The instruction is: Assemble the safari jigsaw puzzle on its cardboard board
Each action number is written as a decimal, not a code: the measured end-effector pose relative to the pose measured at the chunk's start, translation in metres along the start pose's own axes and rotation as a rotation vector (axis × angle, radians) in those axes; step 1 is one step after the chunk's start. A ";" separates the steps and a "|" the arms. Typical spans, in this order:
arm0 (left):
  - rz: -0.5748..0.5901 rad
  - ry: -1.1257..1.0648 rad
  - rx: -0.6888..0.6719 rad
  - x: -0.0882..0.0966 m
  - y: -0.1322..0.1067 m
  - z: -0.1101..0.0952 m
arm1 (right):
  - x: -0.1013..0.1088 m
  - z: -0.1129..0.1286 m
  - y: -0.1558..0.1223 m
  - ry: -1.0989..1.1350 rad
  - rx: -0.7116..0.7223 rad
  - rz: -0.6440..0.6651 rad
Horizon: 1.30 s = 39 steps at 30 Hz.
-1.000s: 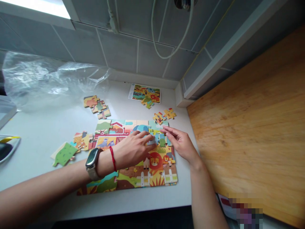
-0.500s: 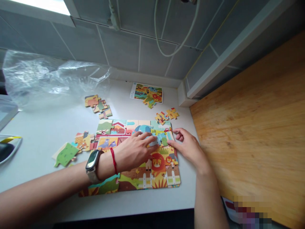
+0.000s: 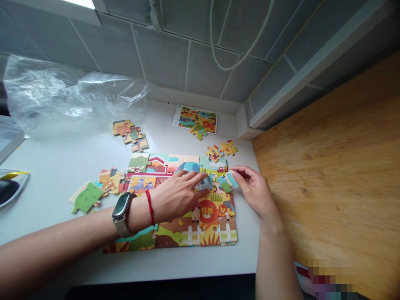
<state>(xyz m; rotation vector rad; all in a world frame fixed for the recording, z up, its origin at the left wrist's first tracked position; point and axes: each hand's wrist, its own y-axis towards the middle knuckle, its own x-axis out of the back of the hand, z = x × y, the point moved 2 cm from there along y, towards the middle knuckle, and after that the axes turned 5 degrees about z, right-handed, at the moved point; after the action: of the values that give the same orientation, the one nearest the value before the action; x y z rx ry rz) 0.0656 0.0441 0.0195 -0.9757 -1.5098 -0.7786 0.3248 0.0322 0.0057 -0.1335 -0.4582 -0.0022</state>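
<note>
A colourful animal jigsaw puzzle [image 3: 208, 213] lies on the white table, partly covered by my left hand [image 3: 179, 196]. That hand is stretched flat across its middle, fingers apart, the tips near the blue elephant. At the puzzle's right edge my right hand [image 3: 254, 187] pinches a light blue and green puzzle piece [image 3: 225, 184] between thumb and fingers. The piece is turned at an angle over a gap below the red tractor. A lion, a white fence and a red barn show in the joined part. My left palm and forearm hide some of the puzzle.
Loose puzzle pieces lie left [image 3: 89, 196], upper left [image 3: 133, 135] and upper right [image 3: 220, 151]. Behind stands a picture card [image 3: 184, 118] lying flat with a piece on it. A clear plastic bag [image 3: 75, 100] is at back left; a wooden surface [image 3: 328, 187] borders the right.
My right hand has shifted slightly right, drawing the light blue and green piece away from the puzzle and turning it. My left hand stays nearly where it was. The view has tilted a little.
</note>
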 end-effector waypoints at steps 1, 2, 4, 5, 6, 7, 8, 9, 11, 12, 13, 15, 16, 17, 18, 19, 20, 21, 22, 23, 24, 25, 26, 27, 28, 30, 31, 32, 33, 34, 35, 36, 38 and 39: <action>0.005 -0.001 0.000 -0.001 0.000 0.000 | -0.001 0.000 0.001 0.011 -0.009 -0.003; 0.008 -0.003 0.001 -0.001 -0.001 0.000 | -0.002 0.000 0.001 0.020 -0.025 -0.004; 0.019 -0.008 0.006 -0.001 -0.001 0.000 | -0.003 -0.001 0.002 0.043 -0.062 -0.012; 0.026 -0.010 0.008 -0.001 -0.001 0.000 | -0.004 -0.002 0.003 0.060 -0.079 -0.020; 0.032 -0.011 0.012 0.000 -0.001 0.000 | -0.004 -0.002 0.003 0.079 -0.094 -0.031; 0.038 -0.010 0.015 0.000 -0.001 0.000 | -0.004 -0.002 0.003 0.098 -0.111 -0.042; 0.043 -0.009 0.016 0.001 -0.001 0.000 | -0.004 -0.002 0.003 0.114 -0.129 -0.050; 0.046 -0.008 0.017 0.002 -0.001 0.000 | -0.004 -0.002 0.003 0.125 -0.145 -0.058; 0.049 -0.005 0.019 0.003 -0.001 0.000 | -0.004 -0.001 0.003 0.135 -0.159 -0.065; 0.049 -0.004 0.019 0.003 -0.001 0.000 | -0.005 -0.001 0.004 0.134 -0.159 -0.063; 0.047 -0.003 0.019 0.003 -0.001 0.000 | -0.005 -0.001 0.004 0.131 -0.158 -0.061; 0.040 -0.001 0.018 0.003 -0.001 0.000 | -0.006 -0.002 0.005 0.118 -0.164 -0.055; 0.035 -0.001 0.015 0.003 -0.001 0.000 | -0.006 -0.004 0.005 0.105 -0.170 -0.051; 0.031 0.000 0.011 0.003 -0.001 0.000 | -0.006 -0.005 0.006 0.088 -0.174 -0.048; 0.027 0.001 0.006 0.002 -0.001 0.000 | -0.006 -0.007 0.006 0.070 -0.175 -0.044; 0.023 0.001 0.001 0.002 -0.001 0.000 | -0.006 -0.009 0.006 0.050 -0.172 -0.041; 0.020 0.003 -0.004 0.001 -0.001 0.000 | -0.006 -0.010 0.007 0.033 -0.166 -0.039; 0.018 0.004 -0.007 0.001 -0.001 0.000 | -0.005 -0.012 0.007 0.020 -0.159 -0.037; 0.017 0.005 -0.009 0.000 -0.001 0.000 | -0.005 -0.014 0.007 0.008 -0.153 -0.035; 0.016 0.006 -0.009 0.000 -0.001 0.000 | -0.005 -0.016 0.006 -0.009 -0.147 -0.034; 0.017 0.006 -0.008 0.000 -0.001 0.000 | -0.005 -0.018 0.006 -0.029 -0.141 -0.032; 0.018 0.004 -0.007 0.000 -0.001 0.000 | -0.005 -0.020 0.006 -0.051 -0.133 -0.030; 0.018 0.002 -0.007 0.000 -0.001 0.000 | -0.005 -0.021 0.006 -0.072 -0.126 -0.029; 0.018 -0.001 -0.008 0.000 -0.001 0.000 | -0.005 -0.022 0.005 -0.088 -0.119 -0.028; 0.016 -0.003 -0.008 0.000 -0.001 0.000 | -0.005 -0.022 0.005 -0.098 -0.114 -0.028; 0.013 -0.005 -0.005 0.000 -0.001 0.000 | -0.005 -0.023 0.005 -0.101 -0.108 -0.026; 0.012 -0.005 -0.003 0.000 -0.001 0.000 | -0.005 -0.023 0.005 -0.100 -0.106 -0.026; 0.010 -0.005 0.000 0.000 -0.001 0.000 | -0.005 -0.022 0.005 -0.099 -0.104 -0.026; 0.009 -0.003 0.002 0.001 -0.001 0.000 | -0.005 -0.022 0.005 -0.096 -0.101 -0.025; 0.007 0.000 0.004 0.001 -0.001 0.000 | -0.005 -0.021 0.005 -0.089 -0.097 -0.026; 0.006 0.003 0.005 0.001 -0.001 0.000 | -0.005 -0.019 0.005 -0.079 -0.091 -0.025; 0.007 0.005 0.005 0.001 -0.001 0.000 | -0.005 -0.017 0.006 -0.060 -0.084 -0.024; 0.012 0.005 0.004 0.001 -0.001 0.000 | -0.004 -0.012 0.006 -0.002 -0.065 -0.025; 0.013 0.002 0.004 0.000 -0.001 0.000 | -0.004 -0.010 0.006 0.031 -0.057 -0.030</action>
<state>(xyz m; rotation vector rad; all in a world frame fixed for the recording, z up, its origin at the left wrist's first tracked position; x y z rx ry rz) 0.0649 0.0439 0.0199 -0.9806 -1.5015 -0.7674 0.3260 0.0371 -0.0057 -0.1821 -0.4296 -0.0467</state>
